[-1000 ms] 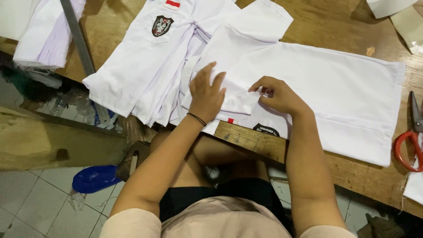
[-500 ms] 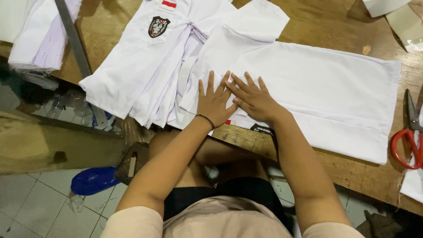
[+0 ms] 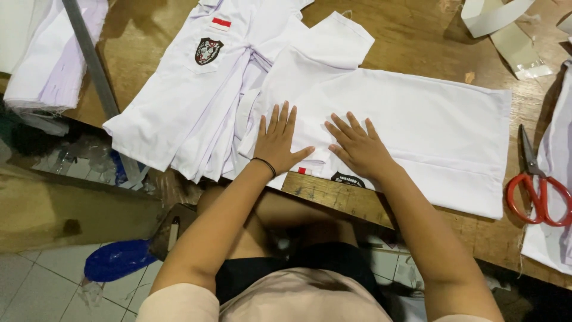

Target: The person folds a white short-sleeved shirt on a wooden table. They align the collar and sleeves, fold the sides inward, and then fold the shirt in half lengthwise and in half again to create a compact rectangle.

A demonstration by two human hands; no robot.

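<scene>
Folded white cotton shirt (image 3: 417, 131) lies flat on brown wooden table (image 3: 417, 36), under both hands at its near-left edge. Left hand (image 3: 278, 143) and right hand (image 3: 357, 149): open, fingers spread, palms pressing cloth, gripping nothing. Stack of white badged shirts (image 3: 196, 89) touching left. Red-handled scissors (image 3: 536, 185) well right.

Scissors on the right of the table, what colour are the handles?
Red handles on the scissors, with grey metal blades; the head view shows them clearly.

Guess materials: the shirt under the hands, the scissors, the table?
Shirt: thin woven white cloth, matte; it creases and folds flat. Scissors: grey metal blades, glossy red handles, likely plastic. Table: bare brown wood, grain and scuffs showing.
</scene>
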